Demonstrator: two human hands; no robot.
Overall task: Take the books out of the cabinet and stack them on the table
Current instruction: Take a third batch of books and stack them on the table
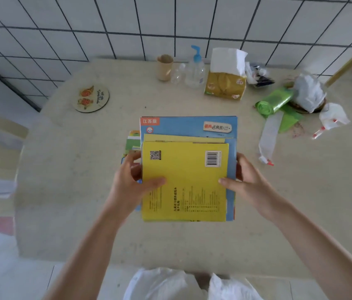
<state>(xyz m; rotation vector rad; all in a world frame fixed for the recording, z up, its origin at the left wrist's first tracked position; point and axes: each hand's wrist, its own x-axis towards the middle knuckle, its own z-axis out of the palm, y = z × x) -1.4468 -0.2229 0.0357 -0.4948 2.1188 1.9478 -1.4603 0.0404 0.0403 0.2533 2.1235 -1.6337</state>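
Both hands, L (130, 182) & R (249, 181), pinch yellow book (184, 182) atop stack on table (84, 180).

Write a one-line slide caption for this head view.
Both hands grip a yellow book atop the book stack on the table.

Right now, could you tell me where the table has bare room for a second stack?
Bare table lies left of the books, below the round coaster, and right of them, below the green bag roll. The far edge is crowded.
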